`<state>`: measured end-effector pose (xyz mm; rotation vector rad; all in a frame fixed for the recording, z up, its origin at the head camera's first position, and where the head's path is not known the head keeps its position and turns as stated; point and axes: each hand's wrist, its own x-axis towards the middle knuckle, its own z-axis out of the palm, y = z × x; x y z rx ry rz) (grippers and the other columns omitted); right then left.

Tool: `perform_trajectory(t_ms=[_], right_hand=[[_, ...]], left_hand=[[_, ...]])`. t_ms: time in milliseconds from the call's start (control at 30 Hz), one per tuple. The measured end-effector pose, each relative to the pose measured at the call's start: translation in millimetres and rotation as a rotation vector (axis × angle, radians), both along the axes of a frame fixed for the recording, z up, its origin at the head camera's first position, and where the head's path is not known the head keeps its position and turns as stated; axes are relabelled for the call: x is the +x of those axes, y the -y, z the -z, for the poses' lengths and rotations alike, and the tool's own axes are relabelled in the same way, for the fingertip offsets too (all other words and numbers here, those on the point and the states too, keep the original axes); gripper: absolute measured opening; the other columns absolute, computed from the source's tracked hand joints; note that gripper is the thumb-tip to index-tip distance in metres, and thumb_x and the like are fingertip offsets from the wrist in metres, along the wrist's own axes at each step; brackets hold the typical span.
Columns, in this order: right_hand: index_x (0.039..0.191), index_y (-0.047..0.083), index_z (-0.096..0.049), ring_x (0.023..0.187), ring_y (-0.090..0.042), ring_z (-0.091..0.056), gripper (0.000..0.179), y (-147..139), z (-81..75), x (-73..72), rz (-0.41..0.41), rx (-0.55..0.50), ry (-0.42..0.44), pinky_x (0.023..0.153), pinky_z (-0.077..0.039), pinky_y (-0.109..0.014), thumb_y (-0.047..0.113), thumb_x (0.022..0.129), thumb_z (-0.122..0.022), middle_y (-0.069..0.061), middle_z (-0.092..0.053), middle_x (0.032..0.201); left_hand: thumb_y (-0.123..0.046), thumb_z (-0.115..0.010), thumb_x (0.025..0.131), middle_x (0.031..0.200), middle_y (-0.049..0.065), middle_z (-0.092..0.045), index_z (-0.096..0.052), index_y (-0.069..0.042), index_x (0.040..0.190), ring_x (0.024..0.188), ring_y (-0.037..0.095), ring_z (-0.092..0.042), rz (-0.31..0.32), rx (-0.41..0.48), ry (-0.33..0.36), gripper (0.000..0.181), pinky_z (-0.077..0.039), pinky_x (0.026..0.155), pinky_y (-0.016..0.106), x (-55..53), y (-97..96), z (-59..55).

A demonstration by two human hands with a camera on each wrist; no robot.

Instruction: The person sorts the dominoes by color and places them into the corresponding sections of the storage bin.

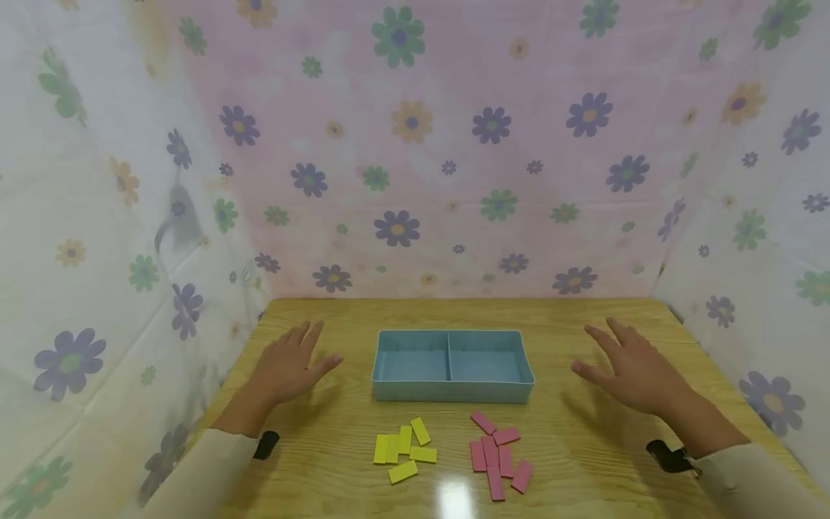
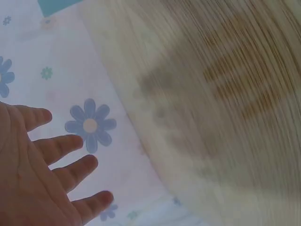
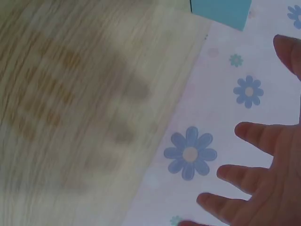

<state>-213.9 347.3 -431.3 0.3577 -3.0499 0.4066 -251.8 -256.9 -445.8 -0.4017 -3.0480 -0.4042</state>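
Observation:
My left hand (image 1: 285, 366) hovers left of a blue two-compartment tray (image 1: 454, 391), fingers spread and holding nothing. On the tray's other side my right hand (image 1: 632, 371) is likewise spread, with nothing in it. The tray's two compartments show bare floors. In front of it lie several yellow rectangular tiles (image 1: 403, 472), grouped to the left, and several pink rectangular tiles (image 1: 496, 483), grouped to the right. Some tiles touch or overlap. The left wrist view shows the left palm (image 2: 33, 183) with fingers apart; the right wrist view shows the right palm (image 3: 277, 188) the same way.
All of this is on a wooden table (image 1: 324, 483). Flower-patterned cloth (image 1: 454, 252) rises behind the table's far edge and along both sides. Dark bands sit at the left wrist (image 1: 266, 445) and right wrist (image 1: 668, 458).

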Motion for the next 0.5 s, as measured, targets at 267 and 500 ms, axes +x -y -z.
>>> perform_trajectory(t_ms=[267, 500], right_hand=[[0.152, -0.001, -0.048, 0.129, -0.055, -0.051, 0.069, 17, 8.4, 0.9, -0.046, -0.193, 0.035, 0.096, -0.047, -0.071, 0.053, 0.108, -0.049, -0.032, -0.051, 0.148], [0.145, 0.000, -0.055, 0.108, -0.034, -0.068, 0.061, 26, 14.7, 1.2, -0.037, -0.288, 0.079, 0.079, -0.059, -0.050, 0.048, 0.109, -0.049, -0.020, -0.067, 0.130]], left_hand=[[-0.079, -0.050, 0.093, 0.168, 0.020, -0.027, -0.022, -0.012, 0.166, 0.152, 0.048, -0.029, -0.019, 0.311, 0.134, 0.103, -0.029, 0.117, 0.072, -3.6, -21.3, 11.4], [-0.071, -0.058, 0.095, 0.165, 0.017, -0.035, -0.026, -0.014, 0.165, 0.142, 0.043, -0.048, -0.032, 0.440, 0.161, 0.095, -0.042, 0.112, 0.066, -3.6, -34.9, 22.3]])
